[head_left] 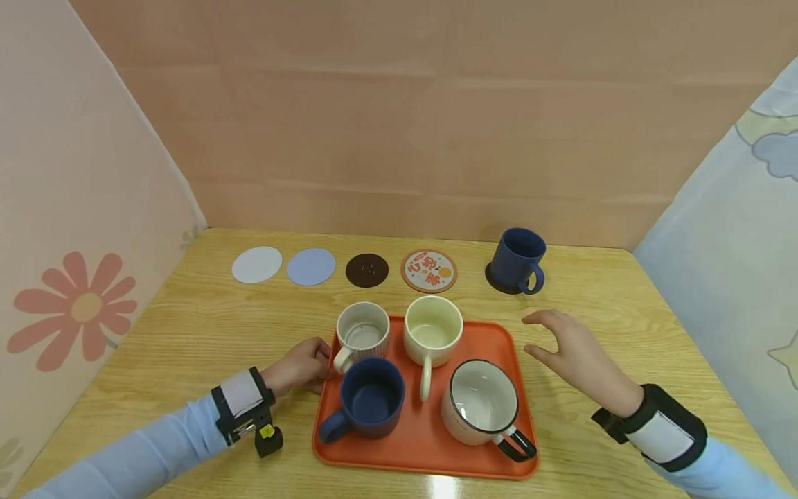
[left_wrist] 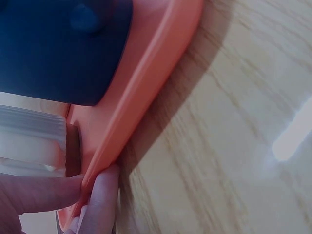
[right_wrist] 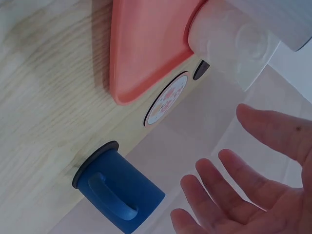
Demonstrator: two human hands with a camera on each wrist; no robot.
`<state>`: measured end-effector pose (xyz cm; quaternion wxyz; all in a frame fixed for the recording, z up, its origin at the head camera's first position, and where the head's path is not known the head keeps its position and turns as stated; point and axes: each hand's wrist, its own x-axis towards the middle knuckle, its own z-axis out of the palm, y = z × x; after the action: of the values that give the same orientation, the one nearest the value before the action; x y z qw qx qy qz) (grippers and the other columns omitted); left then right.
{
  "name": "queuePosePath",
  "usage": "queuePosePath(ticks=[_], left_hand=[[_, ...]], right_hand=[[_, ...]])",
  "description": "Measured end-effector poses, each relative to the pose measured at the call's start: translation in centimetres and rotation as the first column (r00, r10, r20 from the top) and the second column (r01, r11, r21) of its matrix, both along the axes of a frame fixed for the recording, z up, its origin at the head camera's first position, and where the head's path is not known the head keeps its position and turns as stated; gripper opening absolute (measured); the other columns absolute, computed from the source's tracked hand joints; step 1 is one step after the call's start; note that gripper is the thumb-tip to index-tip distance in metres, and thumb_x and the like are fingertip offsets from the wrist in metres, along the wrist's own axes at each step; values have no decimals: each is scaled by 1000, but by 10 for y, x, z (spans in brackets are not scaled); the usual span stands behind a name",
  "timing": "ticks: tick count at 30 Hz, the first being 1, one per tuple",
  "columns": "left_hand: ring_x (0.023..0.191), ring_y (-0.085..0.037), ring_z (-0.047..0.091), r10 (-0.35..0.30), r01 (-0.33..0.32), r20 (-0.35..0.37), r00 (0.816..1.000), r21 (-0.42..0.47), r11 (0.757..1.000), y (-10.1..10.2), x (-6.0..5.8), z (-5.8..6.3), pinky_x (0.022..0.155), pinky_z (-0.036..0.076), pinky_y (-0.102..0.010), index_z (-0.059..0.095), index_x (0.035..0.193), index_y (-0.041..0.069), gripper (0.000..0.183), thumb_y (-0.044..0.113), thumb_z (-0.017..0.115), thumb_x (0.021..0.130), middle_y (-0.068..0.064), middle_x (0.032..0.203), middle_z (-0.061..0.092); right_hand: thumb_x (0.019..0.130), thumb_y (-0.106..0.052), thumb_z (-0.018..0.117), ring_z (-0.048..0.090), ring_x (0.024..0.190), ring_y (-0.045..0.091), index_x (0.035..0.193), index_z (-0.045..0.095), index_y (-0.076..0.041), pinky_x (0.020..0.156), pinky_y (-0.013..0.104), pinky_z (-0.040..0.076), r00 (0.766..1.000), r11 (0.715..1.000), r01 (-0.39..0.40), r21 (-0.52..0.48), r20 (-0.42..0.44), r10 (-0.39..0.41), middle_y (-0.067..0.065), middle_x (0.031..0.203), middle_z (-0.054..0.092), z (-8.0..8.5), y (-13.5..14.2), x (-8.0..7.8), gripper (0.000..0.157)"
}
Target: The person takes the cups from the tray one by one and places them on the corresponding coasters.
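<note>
An orange tray [head_left: 424, 443] carries several mugs: a ribbed off-white mug [head_left: 364, 333], a pale yellow mug [head_left: 434, 333], a dark blue mug [head_left: 372, 402] and a white enamel mug [head_left: 480, 405] with black rim and handle. My left hand [head_left: 302, 367] pinches the tray's left rim between thumb and fingers, plainly seen in the left wrist view. Off the tray's right side, my right hand [head_left: 580, 353] hovers with thumb and fingers spread, holding nothing. Beyond it a second blue mug [head_left: 519, 260] stands on a dark coaster [head_left: 497, 281], handle toward the front right.
Along the back of the wooden table [head_left: 249, 319] lie a white coaster [head_left: 257, 265], a lavender coaster [head_left: 311, 267], a dark brown coaster [head_left: 367, 270] and an orange-rimmed printed coaster [head_left: 429, 271]. A tan backdrop [head_left: 405, 138] rises behind, with patterned panels at both sides.
</note>
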<state>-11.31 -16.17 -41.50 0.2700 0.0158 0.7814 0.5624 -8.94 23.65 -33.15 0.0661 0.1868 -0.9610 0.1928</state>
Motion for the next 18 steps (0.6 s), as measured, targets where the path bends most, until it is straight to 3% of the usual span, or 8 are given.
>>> queuePosePath(ticks=[18], left_hand=[[62,-17,60,-22,22,-11,1000,-1,1000,-1,0,0,57,54,-32,44,100,-9,28,-6,56,75,-15,81,56]], right_hand=[[70,-6,76,58,94,33,105,60,0,77,47,49,996,999,-54,4,73,54,13,103,61,-13,1,22,39]])
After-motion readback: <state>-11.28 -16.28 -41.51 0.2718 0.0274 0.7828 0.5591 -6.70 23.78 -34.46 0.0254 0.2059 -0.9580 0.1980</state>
